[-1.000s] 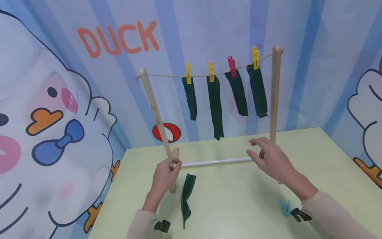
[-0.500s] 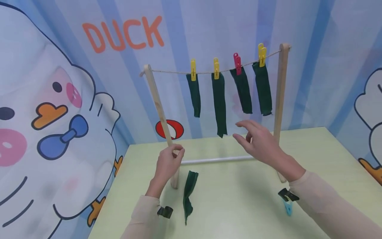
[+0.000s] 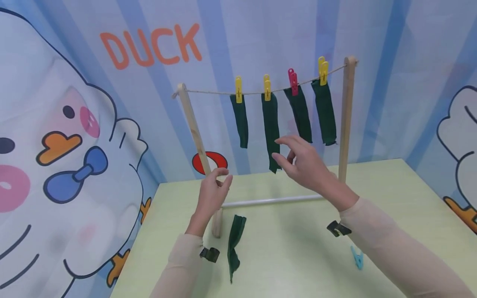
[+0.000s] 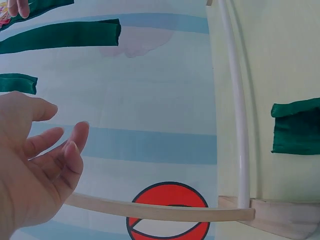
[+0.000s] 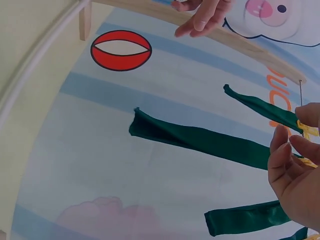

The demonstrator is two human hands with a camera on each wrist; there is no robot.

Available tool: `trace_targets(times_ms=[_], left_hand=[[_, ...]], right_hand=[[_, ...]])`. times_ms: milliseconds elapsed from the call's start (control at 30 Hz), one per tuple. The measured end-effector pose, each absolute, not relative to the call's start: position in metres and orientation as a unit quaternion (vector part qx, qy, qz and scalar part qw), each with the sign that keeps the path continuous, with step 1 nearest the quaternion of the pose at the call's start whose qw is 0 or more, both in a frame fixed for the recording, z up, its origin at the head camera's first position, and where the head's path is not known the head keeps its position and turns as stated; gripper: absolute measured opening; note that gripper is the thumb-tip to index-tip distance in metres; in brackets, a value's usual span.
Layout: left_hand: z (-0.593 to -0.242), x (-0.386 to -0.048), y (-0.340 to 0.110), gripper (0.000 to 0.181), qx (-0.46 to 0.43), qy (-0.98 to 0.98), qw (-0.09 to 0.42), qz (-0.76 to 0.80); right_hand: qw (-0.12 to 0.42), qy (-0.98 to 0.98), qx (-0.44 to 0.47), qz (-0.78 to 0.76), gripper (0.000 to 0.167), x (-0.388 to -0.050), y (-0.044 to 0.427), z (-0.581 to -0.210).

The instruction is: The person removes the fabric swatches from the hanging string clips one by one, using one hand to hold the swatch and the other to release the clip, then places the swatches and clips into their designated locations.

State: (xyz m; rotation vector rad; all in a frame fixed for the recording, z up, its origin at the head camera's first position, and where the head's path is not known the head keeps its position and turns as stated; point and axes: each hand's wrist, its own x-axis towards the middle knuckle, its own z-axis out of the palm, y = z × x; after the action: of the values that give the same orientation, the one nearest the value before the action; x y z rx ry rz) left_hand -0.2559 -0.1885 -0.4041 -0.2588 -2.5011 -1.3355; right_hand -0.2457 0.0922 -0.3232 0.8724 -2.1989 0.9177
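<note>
Several dark green cloth strips hang from a string, each under a clip; the second from left (image 3: 270, 124) has a yellow clip (image 3: 267, 87), the third (image 3: 299, 114) a red one (image 3: 293, 82). My right hand (image 3: 307, 165) is raised with bent, parted fingers and nothing between them, overlapping the second strip's edge in the head view; contact cannot be told. My left hand (image 3: 212, 192), empty with loosely bent fingers, is beside the left wooden post (image 3: 191, 124). One more green strip (image 3: 234, 248) lies crumpled on the table (image 3: 290, 256).
A blue clip (image 3: 357, 257) lies on the table at the right, near my right sleeve. The right wooden post (image 3: 346, 120) stands behind my right forearm. A white rod (image 3: 272, 201) runs low between the posts. Behind hangs a striped duck-print cloth (image 3: 160, 111).
My right hand has moved left and up, from near the right post toward the second strip. My left hand has risen along the left post. The strips and clips have kept their places.
</note>
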Motion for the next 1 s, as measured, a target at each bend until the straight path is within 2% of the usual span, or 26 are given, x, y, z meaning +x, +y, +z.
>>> trace_targets(times_ms=[233, 500, 1000], left_hand=[[-0.394, -0.263, -0.183, 0.030, -0.092, -0.863, 0.188, -0.459], [-0.386, -0.267, -0.177, 0.032, -0.100, -0.854, 0.218, -0.462], [-0.368, -0.284, -0.163, 0.049, -0.123, -0.851, 0.198, -0.471]], right_hand=[[0.343, -0.783, 0.373, 0.360, 0.035, -0.262, 0.088, -0.302], [0.374, -0.764, 0.383, 0.361, 0.035, -0.269, 0.081, -0.278], [0.385, -0.746, 0.409, 0.357, 0.037, -0.280, 0.052, -0.233]])
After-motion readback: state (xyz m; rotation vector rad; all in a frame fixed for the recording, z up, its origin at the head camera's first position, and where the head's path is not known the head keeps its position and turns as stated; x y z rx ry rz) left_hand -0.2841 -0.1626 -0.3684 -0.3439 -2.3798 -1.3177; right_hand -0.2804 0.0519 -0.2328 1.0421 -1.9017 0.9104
